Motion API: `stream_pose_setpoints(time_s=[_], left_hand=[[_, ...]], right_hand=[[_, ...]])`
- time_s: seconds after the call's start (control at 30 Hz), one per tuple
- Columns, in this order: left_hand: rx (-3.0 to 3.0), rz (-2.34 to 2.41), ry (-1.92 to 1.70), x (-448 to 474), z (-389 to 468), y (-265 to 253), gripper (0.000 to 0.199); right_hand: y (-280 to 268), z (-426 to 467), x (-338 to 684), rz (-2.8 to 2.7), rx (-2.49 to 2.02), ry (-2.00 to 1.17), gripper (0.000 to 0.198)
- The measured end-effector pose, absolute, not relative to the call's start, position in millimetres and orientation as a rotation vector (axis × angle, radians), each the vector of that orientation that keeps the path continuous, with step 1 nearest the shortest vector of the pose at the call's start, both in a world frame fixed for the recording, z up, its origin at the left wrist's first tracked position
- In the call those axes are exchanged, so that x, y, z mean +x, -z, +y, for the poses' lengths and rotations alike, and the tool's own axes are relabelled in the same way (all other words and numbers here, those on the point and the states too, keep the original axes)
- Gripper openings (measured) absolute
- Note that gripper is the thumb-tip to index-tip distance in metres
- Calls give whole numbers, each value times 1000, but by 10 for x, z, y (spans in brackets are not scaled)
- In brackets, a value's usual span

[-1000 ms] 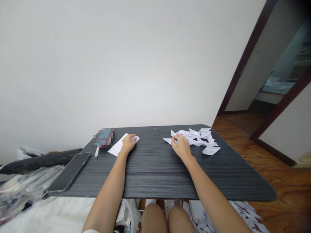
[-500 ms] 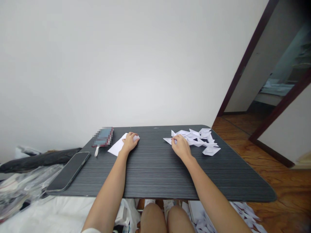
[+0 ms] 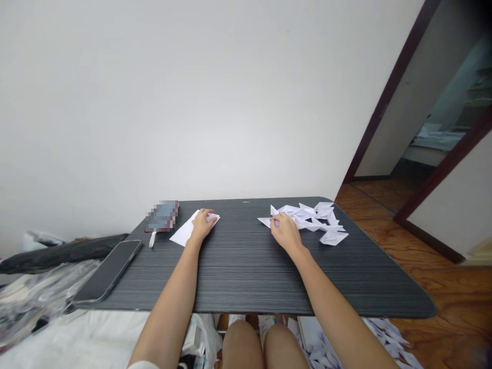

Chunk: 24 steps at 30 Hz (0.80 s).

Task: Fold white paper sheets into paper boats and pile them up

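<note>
My left hand rests over the right part of some flat white paper at the table's back left. Its fingers are curved, with a gap between thumb and forefinger where paper shows. Across the table, the fingers of my right hand are closed on a pointed folded paper piece at the left end of a loose pile. More folded paper pieces in that pile spread to the right of the hand, some overlapping. Part of the held piece is hidden by my fingers.
A phone lies at the left edge of the dark table. Behind it is a blurred-out item with a white tab. Many folded papers are below the table at right. A wall stands behind.
My left hand has shifted slightly left and its fingers have lifted and curled, showing more of the paper's right end. My right hand stays almost where it was.
</note>
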<state>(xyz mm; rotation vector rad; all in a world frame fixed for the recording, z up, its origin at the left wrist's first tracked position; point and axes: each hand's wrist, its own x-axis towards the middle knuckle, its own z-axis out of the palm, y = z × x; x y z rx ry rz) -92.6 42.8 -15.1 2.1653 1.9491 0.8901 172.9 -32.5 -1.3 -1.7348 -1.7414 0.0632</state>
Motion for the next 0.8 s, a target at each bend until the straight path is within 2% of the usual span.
stream_pose_setpoints(time_s=[0.53, 0.8], left_hand=[[2252, 2204, -562, -847, 361, 154, 36], [1805, 2501, -529, -951, 342, 192, 73]], right_hand=[[50, -322, 1696, -1810, -1752, -37, 23], [78, -326, 1665, -1847, -1753, -55, 22]])
